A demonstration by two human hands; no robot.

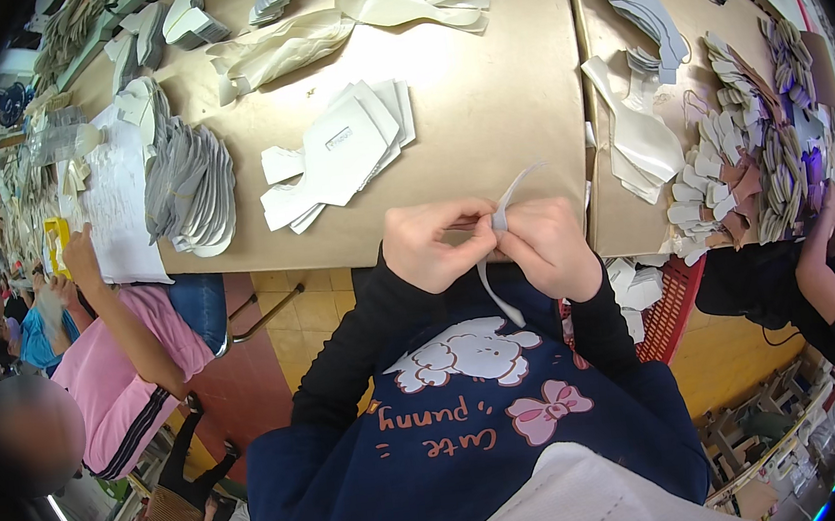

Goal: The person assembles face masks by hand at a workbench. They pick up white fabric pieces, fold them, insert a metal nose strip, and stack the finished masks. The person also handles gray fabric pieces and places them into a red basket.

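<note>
Just off the table's near edge, my left hand [439, 246] and my right hand [545, 248] meet in front of my body. Both are closed, with thumbs and fingers pinching a thin, pale grey-white curved strip [502, 302]. One narrow end rises above the fingers; the other hangs down before my dark apron. The strip's middle lies between the fingertips and is partly covered by them. Closest to the hands on the table is a fanned stack of flat white cut pieces [356, 146], beyond my left hand and apart from it.
Grey cut pieces [191, 187] are bundled at the left, beside a white sheet [121, 204]. Cream pieces [287, 50] lie at the back. Rightward are more cream pieces [639, 134] and several piles. A red crate [671, 308] stands below the table. Co-workers sit on both sides.
</note>
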